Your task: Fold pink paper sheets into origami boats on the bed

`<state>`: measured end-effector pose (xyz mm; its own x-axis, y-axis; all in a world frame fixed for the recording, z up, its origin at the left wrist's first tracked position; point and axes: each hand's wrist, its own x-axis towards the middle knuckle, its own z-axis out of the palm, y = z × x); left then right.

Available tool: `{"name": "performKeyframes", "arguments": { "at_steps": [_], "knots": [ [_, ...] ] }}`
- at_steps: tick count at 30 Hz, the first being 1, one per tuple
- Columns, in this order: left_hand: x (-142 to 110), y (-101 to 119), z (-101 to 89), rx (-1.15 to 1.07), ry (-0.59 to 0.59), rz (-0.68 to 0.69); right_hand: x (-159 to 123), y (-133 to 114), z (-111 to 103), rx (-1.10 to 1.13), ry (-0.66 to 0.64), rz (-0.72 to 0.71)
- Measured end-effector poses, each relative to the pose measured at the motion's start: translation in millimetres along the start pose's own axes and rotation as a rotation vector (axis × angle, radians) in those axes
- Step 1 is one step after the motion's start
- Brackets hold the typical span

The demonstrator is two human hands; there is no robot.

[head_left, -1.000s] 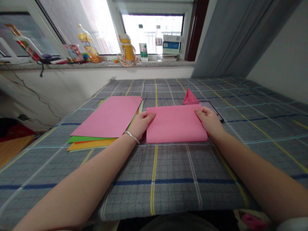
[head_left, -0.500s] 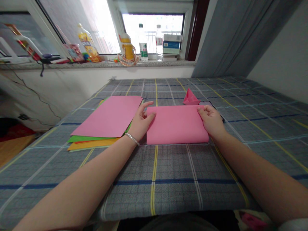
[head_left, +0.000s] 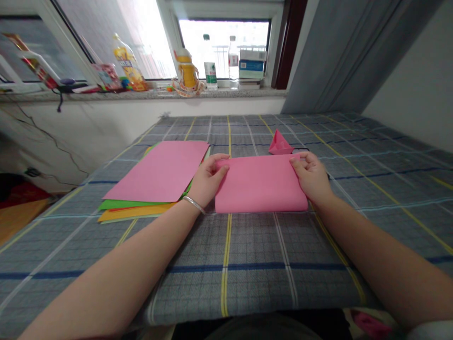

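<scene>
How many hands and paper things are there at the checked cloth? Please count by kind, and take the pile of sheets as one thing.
Hands, left hand and right hand: 2
Pink sheet, held by both: 1
Pink pointed paper shape: 1
Pile of coloured sheets: 1
Total: 5

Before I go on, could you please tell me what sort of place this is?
Probably a room in a home: a curtain hangs beside the window, bottles stand on the sill, and a plaid cloth is spread in front.
</scene>
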<state>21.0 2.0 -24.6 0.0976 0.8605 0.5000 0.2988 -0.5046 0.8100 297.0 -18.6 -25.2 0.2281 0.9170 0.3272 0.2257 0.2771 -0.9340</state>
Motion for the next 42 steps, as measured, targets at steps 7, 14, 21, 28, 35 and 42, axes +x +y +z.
{"name": "performKeyframes", "arguments": {
  "at_steps": [7,14,21,28,35,42],
  "knots": [
    [1.3,-0.7,-1.5,0.041,-0.016,-0.016,-3.1,-8.4,-3.8,-0.098,-0.048,-0.036],
    [1.5,0.0,-1.0,-0.005,-0.031,-0.045,-0.5,-5.1,-2.5,-0.063,-0.033,-0.021],
    [1.9,0.0,-0.5,-0.066,-0.05,-0.07,-0.3,-4.1,-3.5,-0.002,-0.041,-0.012],
    [0.9,-0.2,-1.6,-0.055,-0.036,-0.118,0.5,-2.9,-3.3,-0.028,-0.046,0.012],
    [-1.1,3.7,0.7,-0.119,-0.05,-0.152,-0.5,-5.2,-2.9,-0.058,-0.021,0.009],
    [1.5,-2.6,0.3,-0.089,-0.043,-0.174,3.0,1.0,-4.0,-0.119,-0.045,0.046]
  ]
}}
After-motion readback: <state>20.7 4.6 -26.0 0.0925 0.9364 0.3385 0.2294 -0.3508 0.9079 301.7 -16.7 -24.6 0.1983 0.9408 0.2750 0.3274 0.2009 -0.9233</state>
